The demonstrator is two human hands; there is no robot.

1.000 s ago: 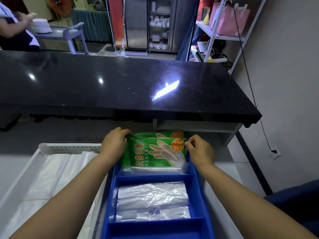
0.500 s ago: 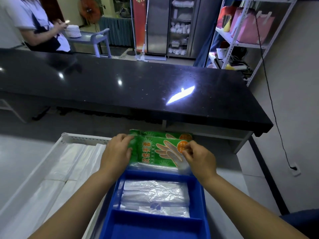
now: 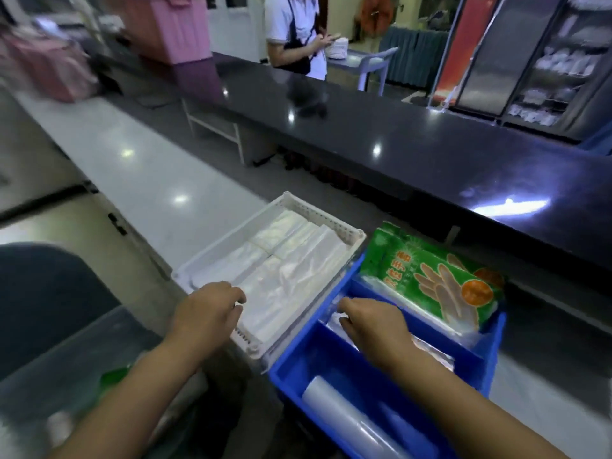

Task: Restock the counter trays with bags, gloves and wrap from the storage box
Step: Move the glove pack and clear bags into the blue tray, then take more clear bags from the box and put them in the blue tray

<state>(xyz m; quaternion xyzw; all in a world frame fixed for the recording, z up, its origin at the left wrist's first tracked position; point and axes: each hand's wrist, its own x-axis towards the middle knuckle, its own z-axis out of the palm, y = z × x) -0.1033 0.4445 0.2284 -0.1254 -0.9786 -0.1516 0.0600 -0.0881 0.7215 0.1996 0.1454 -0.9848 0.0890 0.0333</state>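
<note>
The green glove packs (image 3: 430,276) stand in the far compartment of the blue tray (image 3: 490,362). Clear folded bags (image 3: 430,349) fill its middle compartment, and a roll of clear wrap (image 3: 344,415) lies in the near one. Left of it a white tray (image 3: 318,220) holds flat white plastic bags (image 3: 291,266). My left hand (image 3: 208,309) hovers over the white tray's near edge with loosely curled fingers, holding nothing. My right hand (image 3: 371,323) hangs above the blue tray's middle compartment, fingers loosely curled and empty.
Both trays sit on a white lower counter (image 3: 139,167) below a long black countertop (image 3: 430,144). A clear storage box (image 3: 66,376) with something green inside is at lower left. A person (image 3: 294,34) stands behind the black counter. Pink bins (image 3: 169,24) are at the far left.
Both hands have let go of the green glove pack, which now stays in the far compartment. The hands drew back toward me, and my head turned left.
</note>
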